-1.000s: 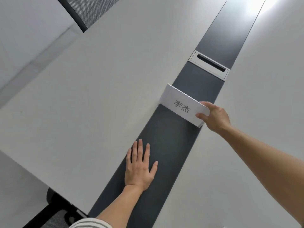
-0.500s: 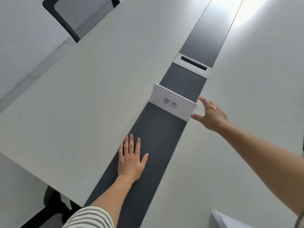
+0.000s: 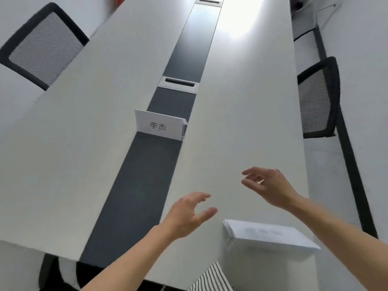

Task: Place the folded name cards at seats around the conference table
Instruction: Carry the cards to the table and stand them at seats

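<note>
The left hand (image 3: 189, 215) hovers over the pale worktop (image 3: 84, 143) with its fingers loosely bent and the thumb held apart; it holds nothing. The right hand (image 3: 270, 185) hangs a little farther out, also empty, with the fingers relaxed and slightly spread. Neither hand touches the worktop, as far as I can see.

One name card (image 3: 160, 124) stands upright across the dark strip (image 3: 142, 185) that runs down the middle of the worktop. Its printed side faces the person, and it is well apart from both hands. A cable outlet (image 3: 178, 82) sits in the strip just beyond it. The stack of folded cards (image 3: 268, 234) lies flat near the close edge of the worktop, just beside the left hand and below the right forearm.

I judge that this card is finished and that the step now in hand is to fetch the next card. The next move calls for lowering a hand to the stack and lifting only the top card, because thin sheets can stick together. The card then needs to be opened at its fold so that it can stand, and carried to a seat with no card. A mesh chair (image 3: 44, 45) waits on the left side and a second chair (image 3: 317, 97) on the right.
</note>
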`<state>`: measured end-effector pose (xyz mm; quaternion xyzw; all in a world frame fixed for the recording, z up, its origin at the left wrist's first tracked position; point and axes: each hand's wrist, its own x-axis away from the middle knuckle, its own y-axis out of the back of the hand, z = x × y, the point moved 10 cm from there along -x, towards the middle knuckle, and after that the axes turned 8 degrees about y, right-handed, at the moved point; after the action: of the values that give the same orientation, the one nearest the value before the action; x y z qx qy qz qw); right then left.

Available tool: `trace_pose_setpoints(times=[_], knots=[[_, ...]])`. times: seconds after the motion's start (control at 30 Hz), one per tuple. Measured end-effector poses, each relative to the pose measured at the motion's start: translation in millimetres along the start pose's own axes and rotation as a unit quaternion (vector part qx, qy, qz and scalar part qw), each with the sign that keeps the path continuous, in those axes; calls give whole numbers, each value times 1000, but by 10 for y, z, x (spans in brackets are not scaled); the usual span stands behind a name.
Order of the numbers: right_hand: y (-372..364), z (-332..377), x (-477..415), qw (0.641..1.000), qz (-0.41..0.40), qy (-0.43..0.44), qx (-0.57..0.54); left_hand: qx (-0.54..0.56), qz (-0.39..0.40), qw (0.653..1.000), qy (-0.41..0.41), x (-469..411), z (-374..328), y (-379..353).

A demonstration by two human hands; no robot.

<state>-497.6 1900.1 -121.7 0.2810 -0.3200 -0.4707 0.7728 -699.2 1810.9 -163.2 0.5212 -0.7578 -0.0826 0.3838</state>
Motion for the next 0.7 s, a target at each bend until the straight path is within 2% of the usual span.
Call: trace_pose_setpoints(times=[0.07,0.17,0.23,0.3,0.4,0.5,0.6,0.7], knots=[[28,-144,366,1000,19,3,-8,-57,65,996,-30,161,-205,-423],[-11,-401,869,998,70,-6,6,-140,109,984,-35,264,-252,-916],[-102,-591,1160,991,131,-17,37,-149,107,983,-12,254,-192,-1100],[-183,-819,1380,982,171,-31,73,-138,73,988,1,215,-169,-1145],[-86,-1109,1522,991,111,-74,28,-107,42,993,8,183,-185,-1128],[138,-1094,1517,995,23,-69,-74,-25,68,997,36,210,-242,-1044],[484,-876,1393,980,-44,-35,-190,133,108,984,45,308,-443,-852],[721,-652,1228,948,-75,-23,-310,290,102,951,37,410,-691,-600]])
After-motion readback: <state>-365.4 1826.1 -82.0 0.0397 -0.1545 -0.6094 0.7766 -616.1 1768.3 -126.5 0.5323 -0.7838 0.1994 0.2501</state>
